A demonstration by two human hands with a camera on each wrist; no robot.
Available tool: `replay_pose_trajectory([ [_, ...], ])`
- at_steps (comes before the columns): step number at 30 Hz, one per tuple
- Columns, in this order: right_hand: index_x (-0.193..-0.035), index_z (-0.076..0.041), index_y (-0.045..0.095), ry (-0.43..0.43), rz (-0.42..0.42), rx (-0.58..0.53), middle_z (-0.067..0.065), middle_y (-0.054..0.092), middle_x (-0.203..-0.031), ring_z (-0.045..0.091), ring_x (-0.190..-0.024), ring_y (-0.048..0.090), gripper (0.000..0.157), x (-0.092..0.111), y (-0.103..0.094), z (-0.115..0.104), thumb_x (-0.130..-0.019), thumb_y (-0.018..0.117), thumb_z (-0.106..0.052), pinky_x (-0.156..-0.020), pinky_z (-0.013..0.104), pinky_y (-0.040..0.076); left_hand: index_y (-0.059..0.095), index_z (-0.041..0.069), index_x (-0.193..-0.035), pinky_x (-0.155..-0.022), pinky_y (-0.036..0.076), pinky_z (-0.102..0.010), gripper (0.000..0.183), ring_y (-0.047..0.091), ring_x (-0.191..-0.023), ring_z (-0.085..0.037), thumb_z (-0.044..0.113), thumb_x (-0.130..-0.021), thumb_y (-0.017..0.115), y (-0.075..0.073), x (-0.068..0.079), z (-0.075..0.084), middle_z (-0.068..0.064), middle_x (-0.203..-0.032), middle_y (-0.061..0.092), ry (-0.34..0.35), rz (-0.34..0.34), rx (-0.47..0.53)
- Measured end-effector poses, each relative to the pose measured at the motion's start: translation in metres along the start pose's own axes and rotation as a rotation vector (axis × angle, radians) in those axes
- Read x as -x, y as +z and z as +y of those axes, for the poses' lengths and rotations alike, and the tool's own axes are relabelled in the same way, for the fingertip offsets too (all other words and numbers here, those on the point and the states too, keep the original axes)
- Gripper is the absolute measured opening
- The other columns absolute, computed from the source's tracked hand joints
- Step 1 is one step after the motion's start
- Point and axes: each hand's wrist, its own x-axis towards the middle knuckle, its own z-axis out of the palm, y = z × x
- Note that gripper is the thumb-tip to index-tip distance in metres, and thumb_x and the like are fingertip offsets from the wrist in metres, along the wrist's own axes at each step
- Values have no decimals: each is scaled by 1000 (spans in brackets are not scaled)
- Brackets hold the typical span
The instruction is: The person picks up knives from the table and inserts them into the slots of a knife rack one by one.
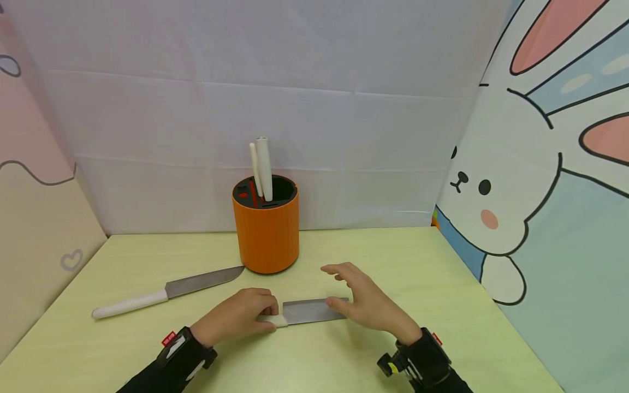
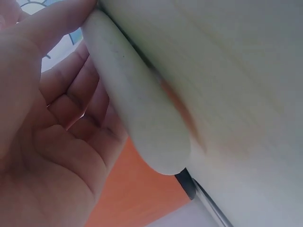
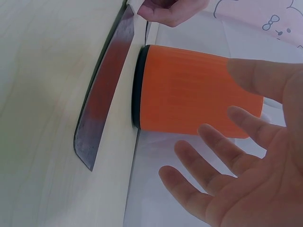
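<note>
My left hand (image 1: 241,313) pinches the white handle (image 2: 137,99) of a kitchen knife between thumb and fingers. This knife's broad, squared-off blade (image 1: 309,311) points right, low over or flat on the table; I cannot tell which. Over the blade's tip end hovers my right hand (image 1: 367,301), its fingers spread and holding nothing. The right wrist view shows a gap between those fingers and the knife blade (image 3: 108,90). A second, longer knife (image 1: 201,282) with a white handle lies on the table to the left, its pointed tip close to the orange knife block.
The round orange knife block (image 1: 267,240) stands at the back of the pale wooden table (image 1: 393,256), with two white handles (image 1: 265,169) rising from its black top. Behind it hangs a white cloth (image 1: 344,131). Cartoon-printed panels (image 1: 555,245) flank the table.
</note>
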Motion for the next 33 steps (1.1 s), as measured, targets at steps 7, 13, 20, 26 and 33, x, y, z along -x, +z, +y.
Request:
replay_pose_trajectory([
  [7, -138, -14, 44, -14, -5, -4, -7, 46, -131, 12, -115, 46, 56, 0, 1, 1, -89, 70, -17, -97, 40, 44, 63, 26, -93, -66, 45, -22, 20, 49, -74, -5, 32, -81, 78, 2, 4, -3, 13, -85, 52, -20, 20, 22],
  [13, -139, -14, 44, -31, -12, 9, -7, 45, -132, 11, -115, 46, 55, -2, 3, 2, -90, 69, -17, -98, 38, 43, 66, 24, -106, -72, 50, -25, 28, 53, -82, -4, 39, -83, 74, -5, 12, -8, 13, -93, 57, -85, 33, 26],
  [20, -138, -17, 44, -57, -43, 35, -7, 47, -131, 9, -114, 46, 55, -11, 7, -7, -89, 69, -13, -98, 35, 43, 63, 24, -114, -75, 51, -29, 33, 56, -90, -8, 41, -87, 70, -23, 20, -10, 8, -101, 61, -99, 127, 14],
  [26, -137, -22, 44, -46, -84, 42, -9, 48, -128, 8, -114, 45, 54, -23, 14, -15, -89, 69, -17, -96, 33, 44, 56, 33, -122, -77, 52, -33, 35, 54, -93, -5, 43, -90, 66, -35, 24, -15, 15, -109, 57, -127, 253, 69],
  [33, -132, -20, 50, -77, -122, 45, -8, 51, -123, 8, -111, 47, 47, -34, 28, -24, -89, 69, -16, -94, 30, 45, 55, 31, -125, -79, 53, -34, 34, 56, -97, -9, 44, -94, 59, -39, 24, -18, 15, -116, 54, -84, 380, 120],
])
